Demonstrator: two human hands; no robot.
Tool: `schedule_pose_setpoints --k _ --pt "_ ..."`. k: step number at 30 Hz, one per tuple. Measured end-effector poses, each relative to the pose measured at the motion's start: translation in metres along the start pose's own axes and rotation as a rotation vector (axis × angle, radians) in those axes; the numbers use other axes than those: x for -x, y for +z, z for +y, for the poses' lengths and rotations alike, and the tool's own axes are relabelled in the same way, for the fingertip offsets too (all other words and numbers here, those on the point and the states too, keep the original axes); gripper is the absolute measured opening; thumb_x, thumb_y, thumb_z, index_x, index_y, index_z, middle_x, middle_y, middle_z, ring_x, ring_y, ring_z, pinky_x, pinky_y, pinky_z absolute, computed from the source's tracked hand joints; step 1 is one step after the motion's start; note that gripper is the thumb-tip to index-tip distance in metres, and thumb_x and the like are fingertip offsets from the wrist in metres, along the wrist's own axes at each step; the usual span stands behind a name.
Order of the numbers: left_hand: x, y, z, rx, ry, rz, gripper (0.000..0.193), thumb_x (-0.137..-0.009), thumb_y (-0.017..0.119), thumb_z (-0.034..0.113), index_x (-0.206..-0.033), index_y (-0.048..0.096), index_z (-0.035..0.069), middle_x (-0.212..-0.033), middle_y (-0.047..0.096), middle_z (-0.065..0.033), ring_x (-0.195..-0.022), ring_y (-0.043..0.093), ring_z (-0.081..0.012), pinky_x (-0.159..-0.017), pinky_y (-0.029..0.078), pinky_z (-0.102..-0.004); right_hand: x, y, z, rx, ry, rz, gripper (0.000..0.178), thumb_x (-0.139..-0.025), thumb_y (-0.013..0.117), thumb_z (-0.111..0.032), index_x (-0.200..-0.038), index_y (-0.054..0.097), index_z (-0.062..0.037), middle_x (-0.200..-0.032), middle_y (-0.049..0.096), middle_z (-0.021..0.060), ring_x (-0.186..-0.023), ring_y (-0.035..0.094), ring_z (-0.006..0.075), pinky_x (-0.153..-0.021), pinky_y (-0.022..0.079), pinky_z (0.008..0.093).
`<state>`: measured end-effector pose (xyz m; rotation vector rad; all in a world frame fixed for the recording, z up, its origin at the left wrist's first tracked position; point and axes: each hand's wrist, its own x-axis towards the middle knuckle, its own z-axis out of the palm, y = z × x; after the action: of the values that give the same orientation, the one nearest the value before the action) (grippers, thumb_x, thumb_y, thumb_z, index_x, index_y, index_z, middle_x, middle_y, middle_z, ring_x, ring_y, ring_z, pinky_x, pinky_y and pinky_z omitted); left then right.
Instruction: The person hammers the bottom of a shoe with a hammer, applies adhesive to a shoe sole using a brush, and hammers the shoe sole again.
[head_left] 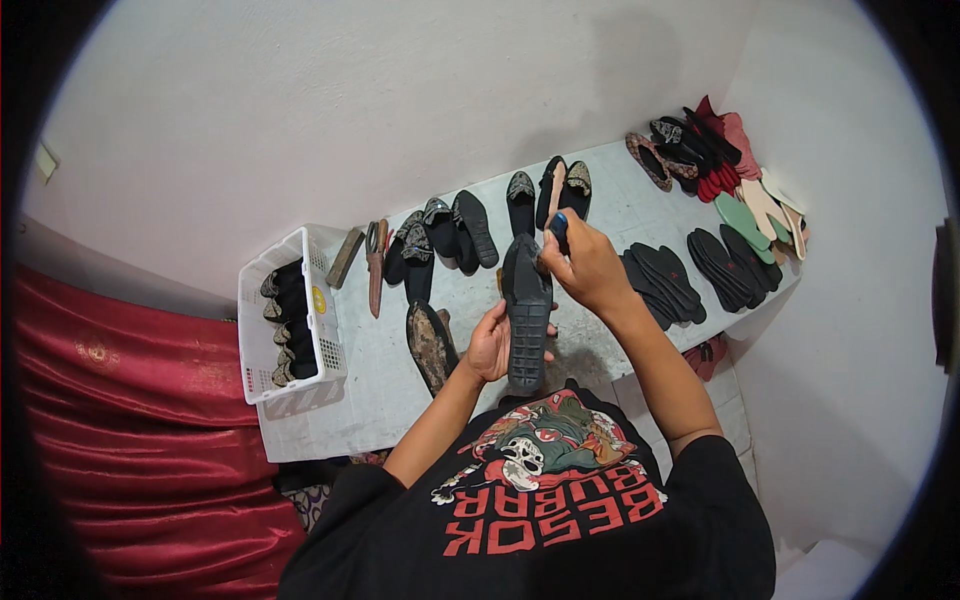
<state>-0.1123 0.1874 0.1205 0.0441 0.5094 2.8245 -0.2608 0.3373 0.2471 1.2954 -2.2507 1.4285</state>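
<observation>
My left hand (490,340) is closed around a black shoe (527,330), sole up, its ridged heel end toward me and its toe pointing away. In my right hand (588,265) is a tool with a dark blue handle (561,228), gripped at the toe end of the shoe. Its working end is hidden by my fingers and the shoe, so its kind cannot be made out. Just left of the left hand lies a worn, shoe-shaped form (431,350). Beyond the held shoe stand black flats with patterned toes (520,205), one with a tan insole (552,195).
A white plastic basket (322,345) of shoes stands at the table's left end. Beside it lie a grey block (345,258) and scissors with a brown sheath (375,270). Black soles (665,285), green insoles (742,222) and more shoes (650,160) occupy the right side of the table (320,430).
</observation>
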Motion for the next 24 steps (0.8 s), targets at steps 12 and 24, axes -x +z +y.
schedule_pose_setpoints --k 12,24 --pt "0.004 -0.004 0.005 0.0 0.038 0.051 0.066 -0.109 0.023 0.049 -0.15 0.043 0.001 -0.137 0.06 -0.0219 -0.116 0.066 -0.0401 -0.097 0.056 -0.0626 0.022 0.011 -0.024 -0.153 -0.017 -0.174 0.014 -0.097 0.062 -0.015 -0.102 0.057 -0.0026 -0.078 0.063 0.018 -0.07 0.066 0.0374 -0.064 0.051 0.0423" --pt "0.0 0.018 -0.001 -0.064 0.14 0.038 0.066 -0.108 0.021 0.056 -0.154 0.038 0.012 -0.143 0.054 -0.0206 -0.126 0.058 -0.0368 -0.096 0.056 -0.0627 0.011 0.016 -0.016 -0.103 -0.042 -0.039 0.015 -0.099 0.063 -0.015 -0.106 0.057 -0.0035 -0.073 0.064 0.015 -0.063 0.066 0.0316 -0.06 0.051 0.0394"
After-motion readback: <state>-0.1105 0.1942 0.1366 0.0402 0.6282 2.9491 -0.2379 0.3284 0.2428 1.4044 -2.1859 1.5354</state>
